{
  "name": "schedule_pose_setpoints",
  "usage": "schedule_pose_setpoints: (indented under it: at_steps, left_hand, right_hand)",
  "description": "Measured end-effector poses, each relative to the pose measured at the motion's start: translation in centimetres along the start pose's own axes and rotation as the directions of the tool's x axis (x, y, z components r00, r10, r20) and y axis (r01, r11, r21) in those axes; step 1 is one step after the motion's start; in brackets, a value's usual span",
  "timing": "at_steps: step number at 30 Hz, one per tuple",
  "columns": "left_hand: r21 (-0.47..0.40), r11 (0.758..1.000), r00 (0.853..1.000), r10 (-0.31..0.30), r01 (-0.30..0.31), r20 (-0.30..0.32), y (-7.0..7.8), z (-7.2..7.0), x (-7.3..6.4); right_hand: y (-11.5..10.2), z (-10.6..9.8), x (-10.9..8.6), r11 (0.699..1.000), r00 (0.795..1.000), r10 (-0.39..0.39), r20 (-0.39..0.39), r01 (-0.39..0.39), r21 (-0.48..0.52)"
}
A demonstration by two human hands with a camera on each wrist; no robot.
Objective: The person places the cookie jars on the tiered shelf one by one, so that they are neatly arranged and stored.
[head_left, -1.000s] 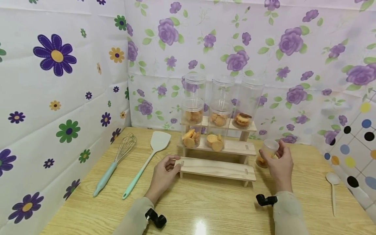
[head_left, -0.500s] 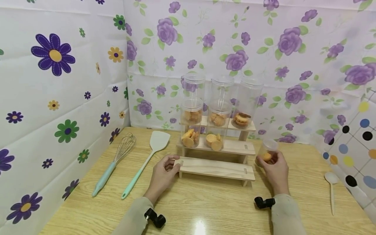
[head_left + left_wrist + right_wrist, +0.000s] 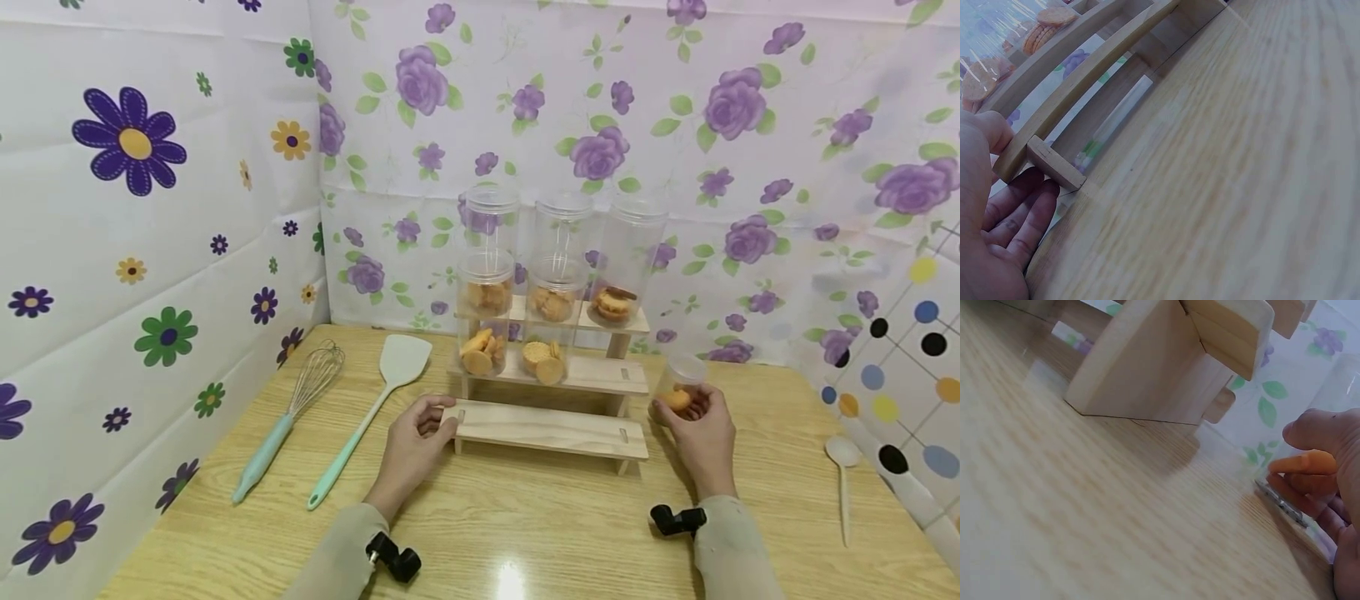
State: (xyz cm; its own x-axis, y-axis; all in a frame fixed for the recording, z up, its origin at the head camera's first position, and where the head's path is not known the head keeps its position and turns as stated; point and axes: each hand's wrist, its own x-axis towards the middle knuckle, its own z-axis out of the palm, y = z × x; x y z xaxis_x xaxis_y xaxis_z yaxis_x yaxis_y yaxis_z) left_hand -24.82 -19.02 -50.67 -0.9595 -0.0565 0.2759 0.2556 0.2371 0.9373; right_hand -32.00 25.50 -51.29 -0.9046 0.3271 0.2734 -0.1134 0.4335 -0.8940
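Observation:
A three-tier wooden stand (image 3: pixel 551 427) stands mid-table. My left hand (image 3: pixel 412 442) grips the left end of its lowest shelf; in the left wrist view the thumb lies by the shelf's edge (image 3: pixel 1063 100) and the fingers are beneath. To the right of the stand, my right hand (image 3: pixel 703 437) holds a clear jar (image 3: pixel 684 368) of orange cookies low on its side, and the jar stands on the table. On the middle shelf are two clear cookie jars (image 3: pixel 486 279) (image 3: pixel 555 283). Several such jars, including one with sandwich cookies (image 3: pixel 615 304), stand on the top shelf.
A whisk (image 3: pixel 300 408) and a white spatula with a mint handle (image 3: pixel 375 408) lie left of the stand. A white spoon (image 3: pixel 843 475) lies at the far right. Flowered cloth (image 3: pixel 600 100) hangs behind the table.
My right hand has slid lower on the jar, its fingers now nearer the cookies. My left hand keeps its grip on the stand. The head view has shifted slightly.

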Motion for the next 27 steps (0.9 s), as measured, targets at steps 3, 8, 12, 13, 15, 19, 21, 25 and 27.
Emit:
schedule_pose_setpoints:
  at_steps: [3, 8, 12, 13, 15, 19, 21, 25, 27]
  left_hand:
    - [0.005, 1.0, 1.0, -0.008, 0.008, -0.001, 0.0, 0.0, 0.0]
    - [0.007, 1.0, 1.0, -0.008, 0.008, 0.002, -0.1, -0.1, 0.0]
    - [0.006, 1.0, 1.0, -0.01, 0.01, -0.001, -0.1, 0.0, 0.1]
    - [0.005, 1.0, 1.0, -0.01, 0.01, -0.002, -0.1, 0.0, 0.1]
    - [0.004, 1.0, 1.0, -0.009, 0.009, -0.004, -0.1, 0.0, 0.1]
    - [0.001, 1.0, 1.0, -0.009, 0.009, -0.003, -0.2, 0.1, 0.1]
    - [0.004, 1.0, 1.0, -0.013, 0.013, -0.003, -0.2, 0.1, 0.1]
    - [0.007, 1.0, 1.0, -0.021, 0.021, 0.0, -0.1, 0.0, 0.1]
    - [0.008, 1.0, 1.0, -0.023, 0.023, 0.0, 0.0, 0.0, 0.1]
  right_hand:
    - [0.0, 0.1, -0.1, 1.0, 1.0, -0.003, -0.008, 0.003, -0.012]
    - [0.1, 0.1, -0.1, 0.999, 0.999, -0.02, -0.029, 0.019, -0.032]
    - [0.0, 0.0, -0.1, 0.999, 0.999, -0.029, -0.034, 0.028, -0.024]
    - [0.0, 0.0, 0.0, 0.999, 0.999, -0.027, -0.035, 0.026, -0.019]
    - [-0.1, -0.1, 0.2, 1.0, 0.999, -0.022, -0.043, 0.022, 0.0]
    - [-0.8, -0.4, 0.7, 0.999, 0.996, -0.018, -0.083, 0.021, 0.037]
    - [-1.3, -0.6, 0.9, 0.999, 0.995, -0.018, -0.103, 0.023, 0.049]
    - [-2.2, -1.0, 1.2, 0.997, 0.992, -0.015, -0.126, 0.024, 0.075]
    - [-2.8, -1.2, 1.3, 0.997, 0.99, -0.022, -0.137, 0.032, 0.075]
